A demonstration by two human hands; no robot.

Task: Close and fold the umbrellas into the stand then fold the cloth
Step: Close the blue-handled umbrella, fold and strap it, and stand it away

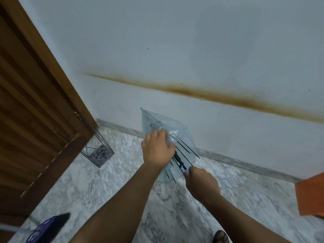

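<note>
A white wall [192,50] with a long brown stain [201,92] fills the far side, and a wooden door [35,102] stands at the left. Below lies the marble floor [108,183]. On the floor in the far left corner, beside the door, stands the wire umbrella stand [98,151]. In the middle, held above the floor, is the transparent umbrella [164,127], half collapsed, its blue tip pointing far and left. The left hand [157,149] grips the bunched canopy and ribs with curled fingers. The right hand [201,183] closes around the blue handle [187,171]. An orange object [310,193] is at the right edge, and a dark blue patterned umbrella [47,227] lies near left.
</note>
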